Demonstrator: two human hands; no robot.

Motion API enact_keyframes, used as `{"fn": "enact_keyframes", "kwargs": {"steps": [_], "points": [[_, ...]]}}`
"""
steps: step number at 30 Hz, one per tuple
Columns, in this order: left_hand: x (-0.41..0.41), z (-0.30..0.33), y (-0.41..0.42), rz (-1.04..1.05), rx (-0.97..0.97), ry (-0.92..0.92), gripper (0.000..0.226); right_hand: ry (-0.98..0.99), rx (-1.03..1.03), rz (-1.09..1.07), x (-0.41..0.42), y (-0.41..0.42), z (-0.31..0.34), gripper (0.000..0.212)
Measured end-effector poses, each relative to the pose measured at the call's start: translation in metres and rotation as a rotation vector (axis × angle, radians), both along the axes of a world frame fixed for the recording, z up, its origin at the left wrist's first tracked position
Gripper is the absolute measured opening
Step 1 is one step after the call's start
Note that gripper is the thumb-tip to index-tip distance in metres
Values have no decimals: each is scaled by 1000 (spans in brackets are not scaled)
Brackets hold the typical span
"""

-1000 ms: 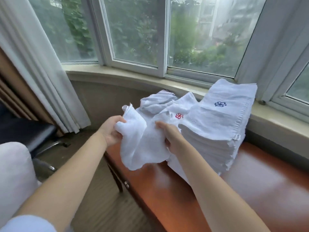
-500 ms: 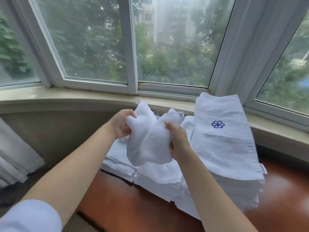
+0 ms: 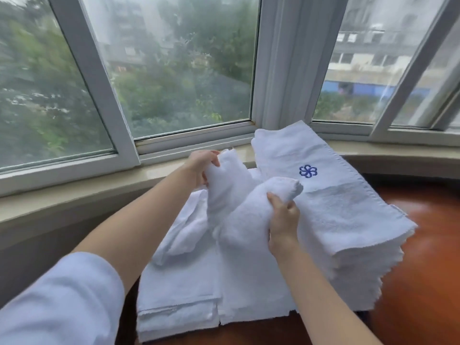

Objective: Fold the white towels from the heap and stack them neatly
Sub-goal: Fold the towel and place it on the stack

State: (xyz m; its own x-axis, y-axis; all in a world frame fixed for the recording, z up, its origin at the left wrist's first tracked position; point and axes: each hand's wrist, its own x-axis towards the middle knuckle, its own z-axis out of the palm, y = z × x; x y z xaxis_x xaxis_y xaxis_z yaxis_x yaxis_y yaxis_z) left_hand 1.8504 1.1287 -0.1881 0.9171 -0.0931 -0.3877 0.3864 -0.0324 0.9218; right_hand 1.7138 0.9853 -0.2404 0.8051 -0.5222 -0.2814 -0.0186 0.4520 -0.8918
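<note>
Nearest you, low folded towels (image 3: 179,312) lie flat on the brown surface (image 3: 423,282), and above them you hold the bunched white towel (image 3: 239,220) in the air with both hands. Your right hand (image 3: 283,220) has its fingers (image 3: 290,206) curled round the nearer, right-hand end of the cloth, and your left hand (image 3: 201,165) grips the farther, left-hand end up by the window sill (image 3: 74,190); both are closed on the same towel. Half a second ago the two ends were held close together and side by side in front of you; now they have drawn apart, the left end carried up and away and the right end brought toward the tall stack (image 3: 336,220). I judge that you are opening the cloth out to find its edges, so the fold itself is not yet begun. The towel's long axis runs roughly from your left hand to your right, slanting from far left to near right, with the middle sagging between and a loose flap hanging below left. Beyond, the stack's top towel shows a blue flower mark (image 3: 308,171), just beside your right-hand end.
</note>
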Motion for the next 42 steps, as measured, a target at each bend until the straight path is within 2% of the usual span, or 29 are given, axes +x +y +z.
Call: {"fn": "enact_keyframes", "kwargs": {"steps": [6,10,13,15,17,20,23,25,28,30,32,34,36,37,39,40,42], "points": [[46,-9,-8,-51,-101,-215,36,-5,39,-366,-11,29,-10,17],[88,-12,-29,-25,-120,-322,49,13,0,-528,-16,22,-27,22],[109,-40,-34,38,40,-300,87,160,-30,-520,-18,23,-51,18],[109,-76,-30,1,198,-149,108,300,-6,-545,-22,28,-73,21],[101,-115,-23,-83,310,-32,110,405,60,-584,-31,33,-92,23],[100,-146,-17,-109,435,-163,86,488,61,-560,-43,39,-103,23],[104,-142,-19,-25,300,-381,54,449,-168,-670,-48,38,-105,28],[102,-141,-18,-69,378,-459,51,490,-288,-712,-53,38,-107,30],[92,-149,-12,-236,574,-317,70,726,-254,-680,-58,47,-111,53],[80,-146,-12,-258,586,-261,91,830,-430,-712,-55,52,-106,70],[71,-139,-17,-232,638,-286,102,801,-658,-744,-45,57,-95,80],[70,-131,-20,-191,626,-179,111,696,-875,-647,-35,60,-87,71],[74,-127,-21,-149,520,-6,113,557,-1040,-335,-20,61,-85,48],[78,-126,-19,-126,437,76,105,491,-1068,-135,-13,62,-85,39],[85,-127,-10,-137,283,169,66,406,-1080,175,3,66,-88,36],[87,-129,-5,-175,221,202,46,396,-1095,262,11,69,-91,39],[90,-130,3,-266,90,221,30,387,-1170,326,24,75,-95,45]]}}
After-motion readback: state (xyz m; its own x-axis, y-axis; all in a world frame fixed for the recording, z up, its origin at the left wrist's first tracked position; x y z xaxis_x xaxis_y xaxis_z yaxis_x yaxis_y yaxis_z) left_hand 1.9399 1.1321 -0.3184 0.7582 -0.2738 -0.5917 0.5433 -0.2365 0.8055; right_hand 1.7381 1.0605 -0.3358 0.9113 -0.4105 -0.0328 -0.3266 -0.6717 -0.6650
